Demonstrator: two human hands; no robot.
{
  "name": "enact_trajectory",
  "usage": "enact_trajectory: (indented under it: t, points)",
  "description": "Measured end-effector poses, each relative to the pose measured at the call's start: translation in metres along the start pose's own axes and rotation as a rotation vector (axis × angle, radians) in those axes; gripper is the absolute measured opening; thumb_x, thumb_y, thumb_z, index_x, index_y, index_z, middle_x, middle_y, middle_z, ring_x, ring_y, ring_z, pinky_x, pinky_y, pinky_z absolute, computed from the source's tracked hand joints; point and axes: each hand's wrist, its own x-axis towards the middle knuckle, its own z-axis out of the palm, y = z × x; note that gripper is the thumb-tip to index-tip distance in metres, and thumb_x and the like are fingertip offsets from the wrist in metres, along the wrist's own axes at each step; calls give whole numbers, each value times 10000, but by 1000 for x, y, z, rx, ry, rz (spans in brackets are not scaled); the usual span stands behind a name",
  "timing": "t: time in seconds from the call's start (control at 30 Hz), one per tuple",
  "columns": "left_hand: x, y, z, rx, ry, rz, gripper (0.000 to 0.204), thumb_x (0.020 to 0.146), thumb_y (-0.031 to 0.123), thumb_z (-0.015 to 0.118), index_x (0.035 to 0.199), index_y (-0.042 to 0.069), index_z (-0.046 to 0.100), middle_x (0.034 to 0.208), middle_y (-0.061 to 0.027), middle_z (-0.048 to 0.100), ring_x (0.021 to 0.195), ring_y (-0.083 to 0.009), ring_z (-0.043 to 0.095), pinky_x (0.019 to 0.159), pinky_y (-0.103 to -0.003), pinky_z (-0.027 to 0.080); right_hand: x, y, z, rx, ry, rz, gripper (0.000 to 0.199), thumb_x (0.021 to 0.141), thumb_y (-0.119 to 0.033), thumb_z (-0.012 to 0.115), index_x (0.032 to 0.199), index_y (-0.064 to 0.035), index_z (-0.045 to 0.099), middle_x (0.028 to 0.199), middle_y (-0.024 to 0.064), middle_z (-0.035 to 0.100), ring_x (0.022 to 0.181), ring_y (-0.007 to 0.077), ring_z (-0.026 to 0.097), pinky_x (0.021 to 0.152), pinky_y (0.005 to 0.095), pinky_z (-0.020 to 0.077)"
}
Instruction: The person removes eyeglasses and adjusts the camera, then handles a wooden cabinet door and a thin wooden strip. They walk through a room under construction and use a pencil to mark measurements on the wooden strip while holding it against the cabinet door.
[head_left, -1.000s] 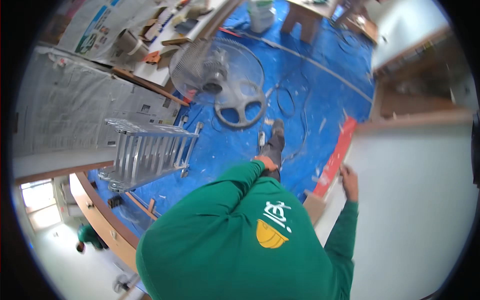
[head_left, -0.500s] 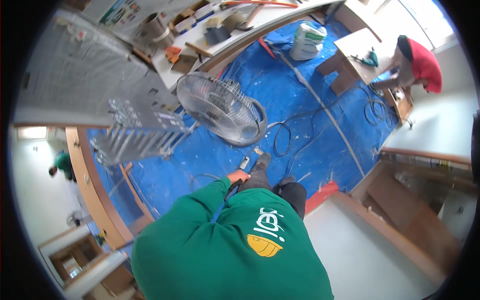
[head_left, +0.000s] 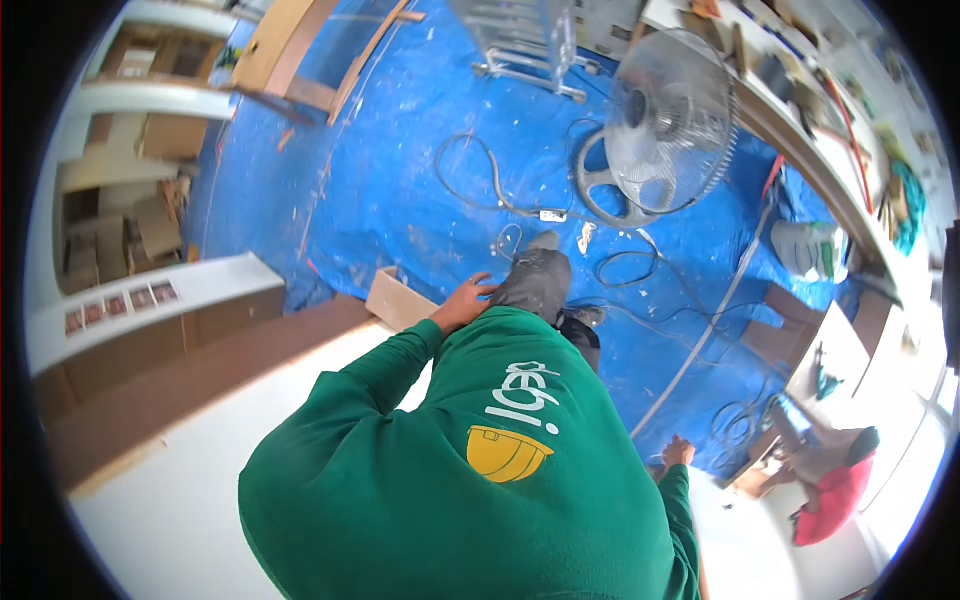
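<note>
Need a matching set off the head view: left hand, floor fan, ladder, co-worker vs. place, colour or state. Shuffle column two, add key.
Column one
1. Left hand
2. Floor fan
3. Ladder
4. Co-worker

Column two
A. Silvery metal, cut off by the picture's top edge
B. Wearing red, at the lower right
C. Beside the dark trouser leg
D. Grey, with a round wire cage, on the blue sheet

Pairs: 1-C, 2-D, 3-A, 4-B
</note>
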Motion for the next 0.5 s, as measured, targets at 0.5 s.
enact_trajectory:
  t: [0.5]
  points:
    - [-30,-202,-73,5,277,81,329,926,190,620,1191,10,696,1171,-262,686,1159,-439,621,1063,-458,475,154,-592,-13,461,-181,-134,291,972,-261,647,1072,-8,750,900,126,764,708,223,736,644,381,577]
